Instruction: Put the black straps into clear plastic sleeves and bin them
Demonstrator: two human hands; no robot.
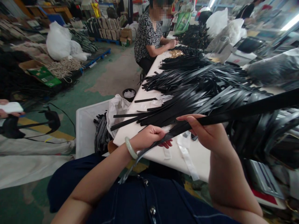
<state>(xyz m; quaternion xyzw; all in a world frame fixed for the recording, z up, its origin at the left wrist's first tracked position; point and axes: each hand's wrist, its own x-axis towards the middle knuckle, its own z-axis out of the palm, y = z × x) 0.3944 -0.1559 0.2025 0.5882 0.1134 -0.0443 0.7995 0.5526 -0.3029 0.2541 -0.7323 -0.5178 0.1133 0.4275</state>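
Note:
A long black strap [245, 110] runs from the right edge of the head view across to both my hands. My right hand [206, 133] grips it between thumb and fingers. Near its left end my left hand [150, 137] is closed on the strap, with thumb and fingers pinched together. A shiny, see-through strip [130, 171] trails down from under my left hand towards my lap. Pale bits of film [187, 152] lie on the white table [201, 161] beneath my hands. Just beyond them spreads a heap of black straps [173, 109].
A white bin [86, 130] with dark strips stands left of the table. Farther along, a person [149, 40] sits with both hands over the table. Bagged goods [275, 67] line the right side. At far left a hand holds a white device [11, 108].

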